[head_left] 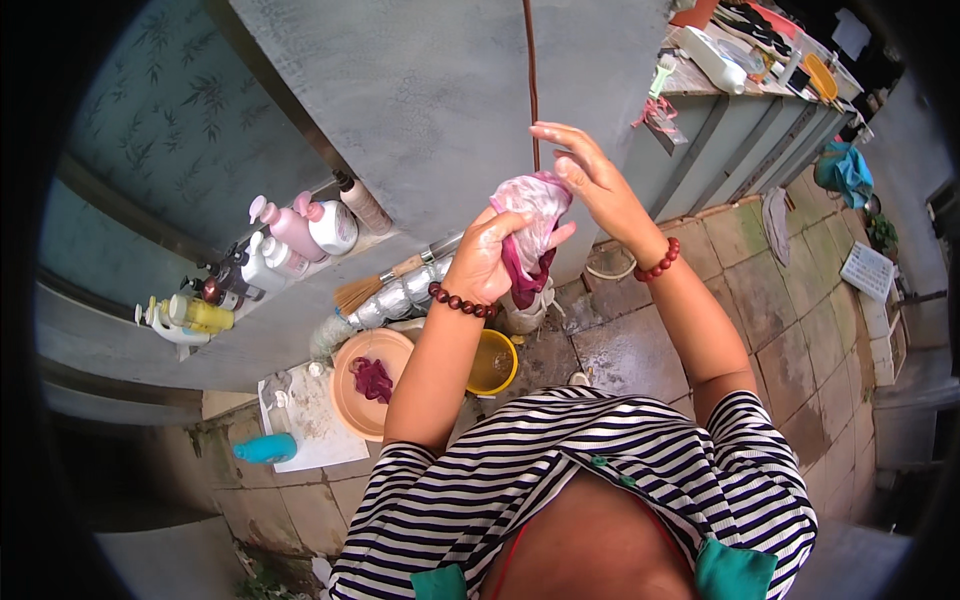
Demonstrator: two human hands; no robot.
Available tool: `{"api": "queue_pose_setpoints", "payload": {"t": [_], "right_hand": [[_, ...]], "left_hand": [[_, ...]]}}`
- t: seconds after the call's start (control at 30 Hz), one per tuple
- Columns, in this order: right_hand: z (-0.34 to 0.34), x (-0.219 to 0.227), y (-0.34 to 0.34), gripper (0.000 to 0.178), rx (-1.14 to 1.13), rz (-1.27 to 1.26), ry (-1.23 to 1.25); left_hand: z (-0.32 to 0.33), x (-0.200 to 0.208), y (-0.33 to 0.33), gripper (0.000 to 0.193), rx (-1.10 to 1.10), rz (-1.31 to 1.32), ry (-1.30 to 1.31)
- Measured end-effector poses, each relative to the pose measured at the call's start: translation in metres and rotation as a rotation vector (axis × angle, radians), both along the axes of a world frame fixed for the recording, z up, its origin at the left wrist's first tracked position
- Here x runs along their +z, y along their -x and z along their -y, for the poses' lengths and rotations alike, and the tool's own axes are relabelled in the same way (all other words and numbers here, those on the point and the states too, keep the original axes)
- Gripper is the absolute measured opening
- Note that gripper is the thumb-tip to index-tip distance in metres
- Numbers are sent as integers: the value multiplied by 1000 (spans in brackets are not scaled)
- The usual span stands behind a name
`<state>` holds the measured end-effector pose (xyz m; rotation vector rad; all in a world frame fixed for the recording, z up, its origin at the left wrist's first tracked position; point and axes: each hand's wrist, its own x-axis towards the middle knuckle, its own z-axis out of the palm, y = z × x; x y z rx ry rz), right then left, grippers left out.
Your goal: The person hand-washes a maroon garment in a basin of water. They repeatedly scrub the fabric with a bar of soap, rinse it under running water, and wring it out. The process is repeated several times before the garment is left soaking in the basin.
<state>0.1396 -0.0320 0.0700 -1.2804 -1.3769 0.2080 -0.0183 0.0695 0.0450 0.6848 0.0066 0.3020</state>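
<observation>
My left hand grips a bunched, wet-looking cloth in front of the grey wall; the cloth is whitish pink on top, with dark magenta folds hanging below. Beside the cloth's upper right edge, my right hand is raised with its fingers stretched out and nothing in it. Whether its palm touches the cloth, I cannot tell. Down to the left, a peach basin has another dark magenta cloth lying in it. A yellow-rimmed bucket stands on the floor, partly behind my left forearm.
Several pump bottles line the window ledge at left. A straw-coloured brush leans by a foil-wrapped pipe. A blue bottle lies on a white board. At upper right, a cluttered counter holds a white bottle.
</observation>
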Motion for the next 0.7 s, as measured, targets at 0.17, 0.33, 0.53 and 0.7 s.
{"api": "queue_pose_setpoints", "payload": {"t": [0.17,0.33,0.53,0.7], "right_hand": [[22,-30,18,51,324,-369,453],[85,-54,36,34,-143,-302,662],[146,-53,75,24,-302,-793,167],[167,-75,77,10,-462,-1069,-199]], "left_hand": [[10,-6,6,48,-196,-304,-223],[10,-46,4,30,-303,-341,-395],[48,-111,-2,17,-41,-281,-750],[99,-117,-15,17,-202,-220,-44]]}}
